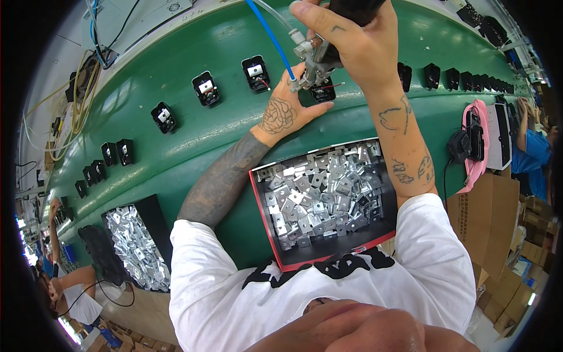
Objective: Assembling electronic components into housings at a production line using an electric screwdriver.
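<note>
My right hand (366, 44) is closed around the dark body of a power screwdriver (316, 66), which has a metal head with a blue hose and a clear tube attached. Its tip stands over a small black plastic housing (324, 92) with a red wire. My left hand (287, 108) curves round that housing from the left, thumb along the near side; the tool partly hides its fingertips. In front of my chest, a red-edged black box (328, 256) holds many small silver metal brackets (316, 199).
More black housings with white parts inside (206, 88) line the green table (193, 155) on both sides. A second black box (153, 220) of metal pieces is at the left. A pink-edged item (481, 141) and cardboard boxes (487, 217) are at the right. Other people work at both sides.
</note>
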The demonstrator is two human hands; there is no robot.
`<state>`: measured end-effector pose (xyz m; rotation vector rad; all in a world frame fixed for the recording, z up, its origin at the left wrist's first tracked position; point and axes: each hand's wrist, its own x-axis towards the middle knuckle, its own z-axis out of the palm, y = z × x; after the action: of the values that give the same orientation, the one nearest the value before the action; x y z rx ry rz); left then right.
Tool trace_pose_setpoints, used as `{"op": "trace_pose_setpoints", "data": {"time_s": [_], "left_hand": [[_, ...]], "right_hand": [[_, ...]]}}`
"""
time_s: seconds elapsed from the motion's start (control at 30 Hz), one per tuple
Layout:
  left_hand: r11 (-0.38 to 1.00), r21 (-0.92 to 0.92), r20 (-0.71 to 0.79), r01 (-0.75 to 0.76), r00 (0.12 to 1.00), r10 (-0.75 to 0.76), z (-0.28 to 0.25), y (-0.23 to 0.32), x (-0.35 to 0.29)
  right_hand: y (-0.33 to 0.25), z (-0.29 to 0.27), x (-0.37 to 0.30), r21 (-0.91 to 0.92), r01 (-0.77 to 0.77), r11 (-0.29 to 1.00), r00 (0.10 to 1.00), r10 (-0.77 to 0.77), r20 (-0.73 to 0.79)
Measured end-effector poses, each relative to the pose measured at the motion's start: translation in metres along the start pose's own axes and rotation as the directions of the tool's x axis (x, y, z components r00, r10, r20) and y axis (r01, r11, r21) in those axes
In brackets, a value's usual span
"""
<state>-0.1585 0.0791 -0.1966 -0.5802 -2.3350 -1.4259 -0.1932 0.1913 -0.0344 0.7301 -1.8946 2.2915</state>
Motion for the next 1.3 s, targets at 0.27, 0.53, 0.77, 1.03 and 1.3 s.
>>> {"op": "trace_pose_setpoints", "data": {"time_s": [0.27,0.53,0.77,1.03,1.3], "left_hand": [[0.998,0.001,0.005,0.064,0.998,-0.064,0.000,0.000,-0.001],[1.000,0.016,-0.025,0.010,1.000,-0.009,0.001,-0.003,0.000],[0.998,0.058,-0.006,0.015,1.000,-0.015,-0.001,-0.008,0.001],[0.935,0.351,-0.009,-0.040,0.999,0.046,0.006,-0.018,-0.002],[0.971,0.238,-0.102,-0.027,0.993,0.053,0.006,-0.015,-0.001]], "right_hand": [[-0.003,0.002,-0.001,-0.025,-0.036,0.999,0.995,0.033,-0.095],[0.000,0.000,-0.001,-0.019,-0.034,0.999,0.997,0.033,-0.070],[-0.005,-0.001,-0.001,0.000,-0.035,0.999,0.994,0.035,-0.099],[0.000,-0.054,0.010,0.224,0.279,0.934,0.954,-0.243,-0.174],[0.002,-0.033,0.002,0.245,0.126,0.961,0.992,-0.119,-0.045]]}}
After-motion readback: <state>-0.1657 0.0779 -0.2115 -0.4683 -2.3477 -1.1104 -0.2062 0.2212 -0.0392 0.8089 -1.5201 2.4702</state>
